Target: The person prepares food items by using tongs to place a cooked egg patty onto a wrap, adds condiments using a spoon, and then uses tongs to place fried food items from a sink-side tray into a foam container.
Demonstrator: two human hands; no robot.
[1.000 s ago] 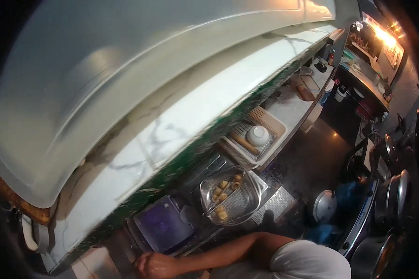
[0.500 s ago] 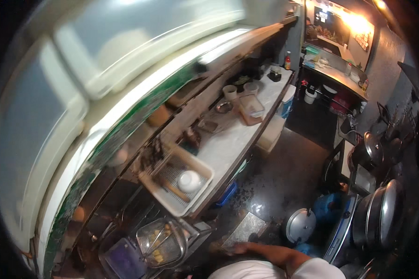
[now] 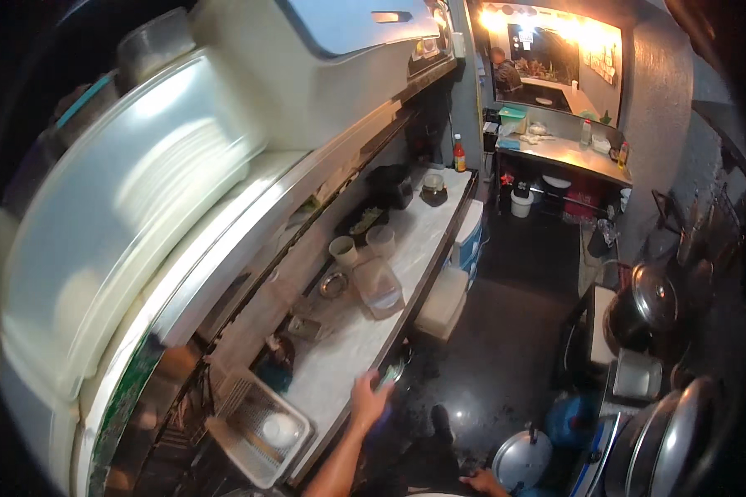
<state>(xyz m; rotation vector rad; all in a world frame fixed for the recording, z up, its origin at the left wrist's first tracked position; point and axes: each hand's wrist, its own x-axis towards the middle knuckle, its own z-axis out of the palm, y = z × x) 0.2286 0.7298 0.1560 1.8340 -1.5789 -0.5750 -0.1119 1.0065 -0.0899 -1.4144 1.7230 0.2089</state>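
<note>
My left hand (image 3: 369, 400) reaches to the front edge of the white counter (image 3: 340, 364), fingers apart. Beside its fingertips is a small pale-green and white thing (image 3: 391, 374) below the counter edge; whether they touch it I cannot tell. My right hand (image 3: 481, 480) is low at the bottom edge, near a round silver lid (image 3: 522, 460). Its fingers are partly hidden and what they hold, if anything, does not show. Left of my left hand stands a beige plastic basket (image 3: 257, 464) with a white bowl (image 3: 280, 431) in it.
On the counter stand a clear lidded container (image 3: 377, 286), plastic cups (image 3: 342, 250), a metal bowl (image 3: 333, 285) and a red sauce bottle (image 3: 459, 153). Large pots (image 3: 680, 439) line the right side. Translucent bins (image 3: 124, 215) fill the shelf at upper left.
My view has shifted along the counter. My left hand has come into view at the counter edge. My right arm has drawn back from the perforated metal sheet, which is out of view.
</note>
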